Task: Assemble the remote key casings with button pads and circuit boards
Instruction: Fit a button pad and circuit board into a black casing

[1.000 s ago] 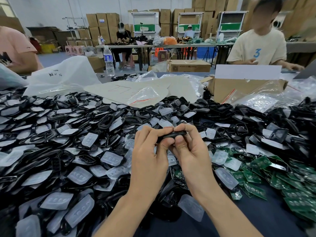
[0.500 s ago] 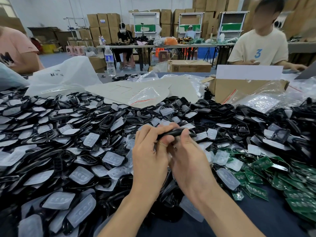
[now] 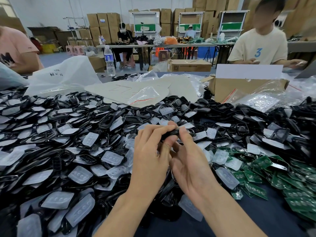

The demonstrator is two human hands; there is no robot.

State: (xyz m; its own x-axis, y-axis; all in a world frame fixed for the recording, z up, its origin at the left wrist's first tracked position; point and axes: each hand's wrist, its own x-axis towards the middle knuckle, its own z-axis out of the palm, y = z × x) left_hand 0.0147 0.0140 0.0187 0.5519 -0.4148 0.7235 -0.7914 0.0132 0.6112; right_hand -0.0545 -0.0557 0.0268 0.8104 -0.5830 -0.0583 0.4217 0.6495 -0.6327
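Both hands meet above the middle of the table, pinching one black key casing edge-on. My left hand grips its left end between fingertips and thumb. My right hand holds the right end with thumb and forefinger, palm turned up. What sits inside the casing is hidden. A big heap of black casings mixed with translucent button pads covers the left and centre. Green circuit boards lie in a pile at the right.
An open cardboard box with clear plastic bags stands at the back right. White bags and a water bottle are at the back left. Two people sit across the table, left and right. Bare dark tabletop shows near my right forearm.
My hands stayed over the same spot with the casing. The right hand turned palm-up and shifted its grip toward the casing's right end, while the left fingers kept pinching it.
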